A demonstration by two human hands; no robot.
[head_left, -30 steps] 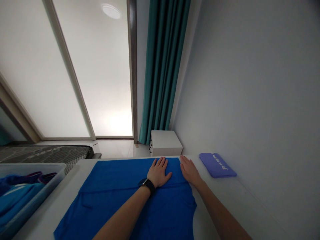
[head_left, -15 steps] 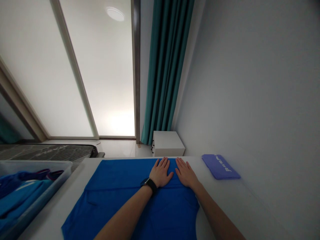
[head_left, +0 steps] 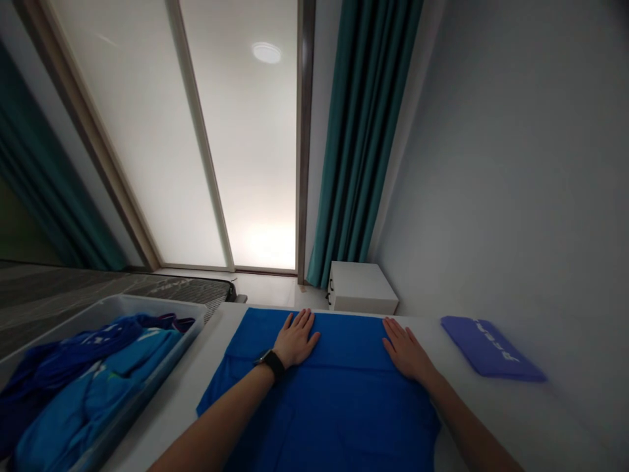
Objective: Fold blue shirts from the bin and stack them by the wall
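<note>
Along the far edge of the smooth white table (head_left: pixel 206 354), the two bare hands now lie well apart, where half a second ago they were close together. The left hand (head_left: pixel 293 342), with a black watch (head_left: pixel 270 362) on its wrist, has shifted leftward, while the right hand (head_left: pixel 405 351) stays near the cloth's far right corner. The bright blue fabric garment (head_left: pixel 344 393) looks much as it did, so the change seems to spread the pressure across a wider stretch of it.

The garment lies flat beneath both hands, its far border just inside the table's far edge and its near part out of view. Each hand is flat, fingers straight and slightly parted, clamped on nothing. The right one overlaps the garment's right border. Near the table's far right corner, apart from that hand, lies a flat purple pouch with white lettering (head_left: pixel 491 351).
</note>
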